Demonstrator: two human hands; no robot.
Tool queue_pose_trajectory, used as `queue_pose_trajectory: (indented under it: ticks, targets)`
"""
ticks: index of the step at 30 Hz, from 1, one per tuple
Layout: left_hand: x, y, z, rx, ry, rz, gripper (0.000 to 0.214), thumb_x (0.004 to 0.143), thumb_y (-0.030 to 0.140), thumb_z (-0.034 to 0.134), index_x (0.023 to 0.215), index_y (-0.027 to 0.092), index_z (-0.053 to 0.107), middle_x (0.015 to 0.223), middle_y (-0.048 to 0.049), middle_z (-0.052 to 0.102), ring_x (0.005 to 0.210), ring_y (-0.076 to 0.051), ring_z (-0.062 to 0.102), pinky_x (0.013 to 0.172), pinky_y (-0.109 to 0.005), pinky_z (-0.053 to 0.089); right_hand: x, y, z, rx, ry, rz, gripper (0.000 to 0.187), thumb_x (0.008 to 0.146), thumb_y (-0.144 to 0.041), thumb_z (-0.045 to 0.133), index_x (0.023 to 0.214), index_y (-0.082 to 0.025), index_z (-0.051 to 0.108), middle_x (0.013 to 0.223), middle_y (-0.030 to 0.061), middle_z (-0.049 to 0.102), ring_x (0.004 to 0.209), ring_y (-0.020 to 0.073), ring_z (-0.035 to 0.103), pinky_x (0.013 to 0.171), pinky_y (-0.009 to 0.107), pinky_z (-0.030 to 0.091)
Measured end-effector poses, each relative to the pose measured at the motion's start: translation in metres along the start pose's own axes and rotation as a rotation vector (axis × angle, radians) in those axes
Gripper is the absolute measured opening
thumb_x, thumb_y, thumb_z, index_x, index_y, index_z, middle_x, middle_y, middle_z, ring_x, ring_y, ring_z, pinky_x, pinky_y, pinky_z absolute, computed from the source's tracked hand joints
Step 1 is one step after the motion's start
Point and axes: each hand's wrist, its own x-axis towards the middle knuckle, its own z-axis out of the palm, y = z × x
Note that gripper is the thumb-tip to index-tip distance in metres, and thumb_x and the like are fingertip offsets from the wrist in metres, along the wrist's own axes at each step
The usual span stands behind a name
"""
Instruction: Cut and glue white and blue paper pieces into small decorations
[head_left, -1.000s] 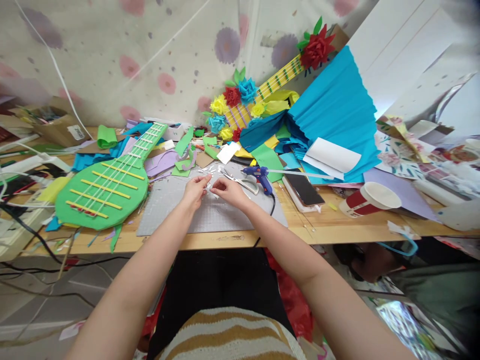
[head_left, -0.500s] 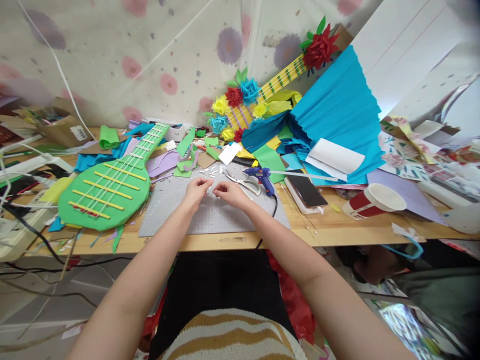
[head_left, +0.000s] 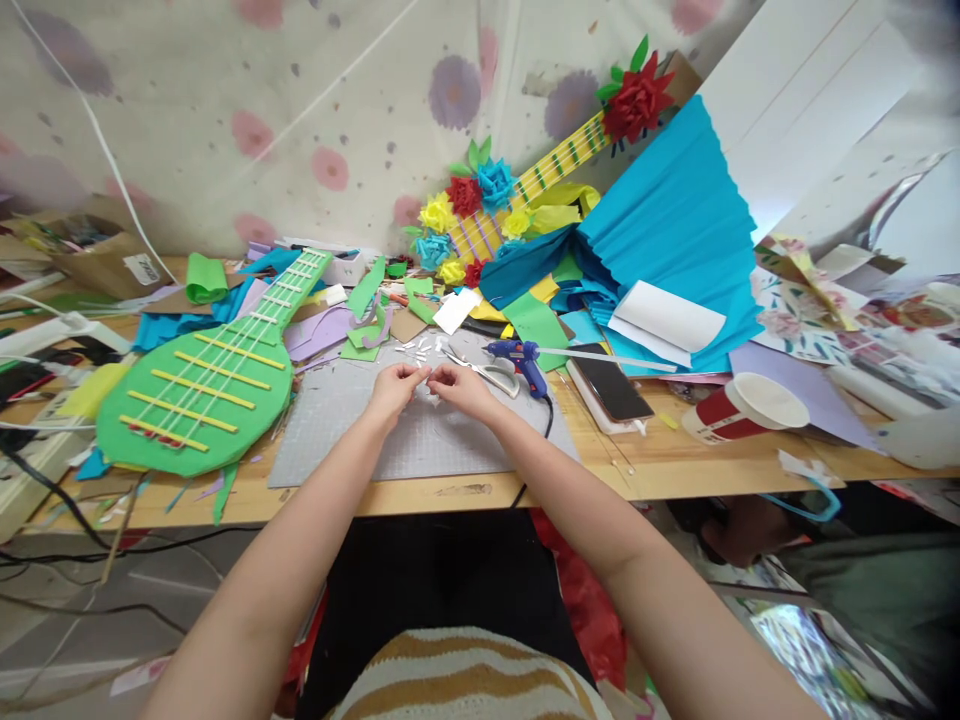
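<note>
Both hands meet over a grey cutting mat (head_left: 352, 440) at the middle of the wooden table (head_left: 660, 455). My left hand (head_left: 397, 388) and my right hand (head_left: 459, 385) pinch a small white paper piece (head_left: 430, 375) between their fingertips. Several tiny white paper scraps (head_left: 420, 346) lie on the mat just beyond the hands. Scissors (head_left: 484, 369) and a blue glue gun (head_left: 519, 356) rest right of my right hand.
A green paper guitar (head_left: 199, 385) lies at the left. A yellow guitar with paper flowers (head_left: 480, 205) and a blue pleated fan (head_left: 675, 220) lean at the back. A phone (head_left: 611, 388) and red paper cup (head_left: 739, 408) sit at the right. Cables hang at the left edge.
Both hands stay together over the mat, the fingertips closing a little tighter on the white piece. The view has shifted slightly.
</note>
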Motion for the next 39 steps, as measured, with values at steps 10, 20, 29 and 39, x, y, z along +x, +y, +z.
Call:
queue_pose_trajectory:
  ticks: [10,20,29,39]
  targets:
    - [0.036,0.012,-0.011,-0.273,0.079,0.094,0.034,0.043,0.032,0.079,0.067,0.013,0.063,0.064,0.0008,0.059,0.057,-0.006,0.051,0.055,-0.020,0.045,0.013,0.002,-0.018,-0.134,0.131,0.086,0.011,0.073,-0.023,0.049,0.077,-0.018,0.058,0.073,-0.0007,0.062,0.066,0.0113,0.054,0.062,0.023,0.039]
    - [0.077,0.027,-0.019,-0.061,0.071,0.041,0.029,0.040,0.023,0.080,0.065,0.013,0.070,0.060,-0.0033,0.065,0.053,-0.010,0.055,0.059,-0.025,0.049,0.051,-0.002,-0.017,-0.582,0.053,0.071,0.017,0.079,-0.019,0.041,0.085,-0.020,0.058,0.088,0.0049,0.065,0.079,0.0171,0.058,0.066,0.027,0.039]
    - [0.066,0.028,-0.047,-0.019,0.058,0.014,0.028,0.043,0.017,0.077,0.070,0.013,0.069,0.066,-0.0030,0.067,0.062,-0.013,0.062,0.072,-0.028,0.051,0.061,0.007,-0.005,-0.776,-0.004,0.011,0.024,0.083,-0.019,0.039,0.099,-0.020,0.056,0.098,0.0066,0.062,0.090,0.0189,0.056,0.070,0.028,0.040]
    - [0.042,0.025,-0.075,0.014,-0.004,-0.066,0.037,0.038,0.022,0.080,0.070,0.010,0.067,0.065,-0.0053,0.067,0.062,-0.015,0.063,0.074,-0.033,0.053,0.058,0.009,0.000,-0.797,0.030,-0.032,0.028,0.089,-0.024,0.032,0.101,-0.021,0.057,0.101,0.0069,0.060,0.096,0.0190,0.053,0.071,0.027,0.039]
